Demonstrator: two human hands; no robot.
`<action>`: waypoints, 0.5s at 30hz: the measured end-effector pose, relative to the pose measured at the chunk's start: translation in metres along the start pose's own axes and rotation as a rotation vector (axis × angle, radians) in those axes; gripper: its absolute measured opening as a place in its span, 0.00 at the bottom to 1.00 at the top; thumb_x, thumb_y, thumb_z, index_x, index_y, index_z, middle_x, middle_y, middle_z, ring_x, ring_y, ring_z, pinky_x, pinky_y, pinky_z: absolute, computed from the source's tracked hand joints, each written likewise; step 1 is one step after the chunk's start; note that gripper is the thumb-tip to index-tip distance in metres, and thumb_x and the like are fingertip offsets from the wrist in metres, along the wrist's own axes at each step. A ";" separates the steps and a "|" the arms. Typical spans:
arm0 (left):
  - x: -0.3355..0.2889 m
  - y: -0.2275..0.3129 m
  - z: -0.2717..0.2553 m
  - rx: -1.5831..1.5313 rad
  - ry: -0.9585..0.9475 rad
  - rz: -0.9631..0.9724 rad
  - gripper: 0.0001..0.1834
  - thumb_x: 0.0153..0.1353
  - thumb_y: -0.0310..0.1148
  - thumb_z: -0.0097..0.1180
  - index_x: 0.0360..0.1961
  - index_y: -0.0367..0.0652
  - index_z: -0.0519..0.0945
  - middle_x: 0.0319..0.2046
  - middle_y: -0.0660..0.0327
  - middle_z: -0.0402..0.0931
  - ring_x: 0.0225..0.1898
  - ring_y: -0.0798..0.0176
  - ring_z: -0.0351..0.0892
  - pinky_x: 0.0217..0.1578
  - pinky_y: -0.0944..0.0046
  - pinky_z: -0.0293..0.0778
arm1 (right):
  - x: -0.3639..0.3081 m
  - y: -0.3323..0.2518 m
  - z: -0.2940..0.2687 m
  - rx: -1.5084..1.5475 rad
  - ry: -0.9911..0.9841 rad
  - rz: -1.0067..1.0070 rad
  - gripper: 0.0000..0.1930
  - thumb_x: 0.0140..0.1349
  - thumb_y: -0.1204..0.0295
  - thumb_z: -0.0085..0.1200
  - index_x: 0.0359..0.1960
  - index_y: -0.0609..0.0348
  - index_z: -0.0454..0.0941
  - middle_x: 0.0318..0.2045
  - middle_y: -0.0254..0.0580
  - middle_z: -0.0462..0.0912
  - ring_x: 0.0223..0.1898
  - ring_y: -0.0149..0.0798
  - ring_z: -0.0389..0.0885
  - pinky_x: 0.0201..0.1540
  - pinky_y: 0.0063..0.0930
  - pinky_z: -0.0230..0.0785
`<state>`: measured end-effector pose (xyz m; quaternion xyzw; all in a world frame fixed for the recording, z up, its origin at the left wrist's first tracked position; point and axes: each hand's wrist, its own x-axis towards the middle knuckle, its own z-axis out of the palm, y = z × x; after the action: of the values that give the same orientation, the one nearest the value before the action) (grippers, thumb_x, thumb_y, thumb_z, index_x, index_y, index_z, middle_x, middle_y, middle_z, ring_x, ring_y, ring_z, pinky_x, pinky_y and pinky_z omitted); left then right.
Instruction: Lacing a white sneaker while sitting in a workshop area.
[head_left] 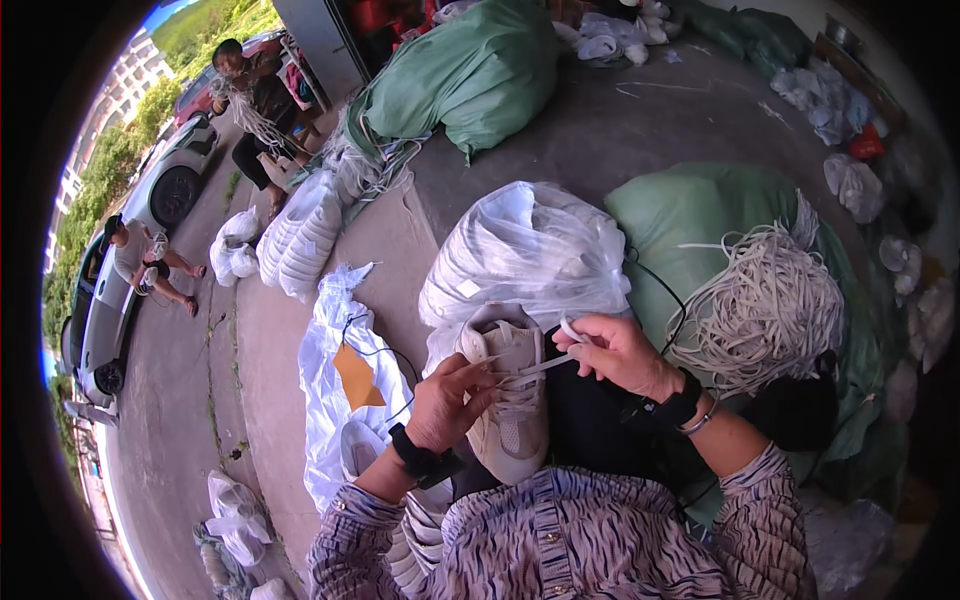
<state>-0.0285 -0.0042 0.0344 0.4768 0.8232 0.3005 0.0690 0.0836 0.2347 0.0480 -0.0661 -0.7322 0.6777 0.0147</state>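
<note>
Patterned shirt (610, 530) faces toe of shoe (517, 438), long axis running away; right hand (622, 355) pinches lace (542, 370); if left hand (448, 405) grips, I cannot tell.

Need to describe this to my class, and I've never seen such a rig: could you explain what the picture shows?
There is no robot here, only a person with two bare hands. The single picture comes from a wide fisheye camera worn on the head, looking down, so straight edges bend near the rim. The left hand and right hand both pinch a pale shoelace on a beige sneaker in front of the person's body. To the right, a heap of loose laces lies on a green sack. Just beyond the sneaker sits a translucent plastic bag; its contents are hard to make out. Two other people appear in the background at upper left.
</note>
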 end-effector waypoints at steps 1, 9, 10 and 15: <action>0.002 -0.007 0.001 -0.417 -0.074 -0.139 0.10 0.54 0.34 0.62 0.27 0.39 0.76 0.26 0.68 0.69 0.28 0.72 0.69 0.33 0.72 0.66 | 0.004 0.006 0.013 -0.185 0.033 -0.114 0.07 0.56 0.75 0.51 0.35 0.65 0.75 0.28 0.44 0.77 0.23 0.35 0.76 0.27 0.26 0.68; 0.013 -0.033 0.004 -0.933 -0.190 -0.416 0.10 0.55 0.33 0.61 0.23 0.43 0.73 0.22 0.72 0.70 0.27 0.76 0.67 0.33 0.74 0.63 | 0.010 0.041 -0.001 -0.326 0.015 -0.129 0.05 0.51 0.74 0.57 0.27 0.61 0.75 0.20 0.40 0.77 0.22 0.32 0.75 0.25 0.26 0.65; 0.011 -0.029 0.008 -0.951 -0.113 -0.412 0.09 0.54 0.31 0.62 0.24 0.43 0.74 0.23 0.73 0.70 0.27 0.76 0.68 0.34 0.75 0.64 | 0.009 0.052 -0.016 -0.259 0.074 -0.103 0.05 0.52 0.73 0.58 0.26 0.62 0.76 0.20 0.36 0.77 0.22 0.26 0.74 0.25 0.22 0.64; -0.009 -0.038 0.031 -0.823 0.240 -0.291 0.14 0.53 0.26 0.63 0.36 0.40 0.69 0.28 0.69 0.69 0.29 0.77 0.67 0.30 0.75 0.66 | -0.005 0.062 -0.059 -0.043 0.154 0.138 0.07 0.54 0.73 0.57 0.32 0.64 0.78 0.23 0.35 0.79 0.21 0.23 0.74 0.23 0.17 0.66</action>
<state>-0.0389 -0.0119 -0.0137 0.2506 0.6958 0.6431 0.1985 0.1000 0.2969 -0.0089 -0.1684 -0.7370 0.6542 0.0229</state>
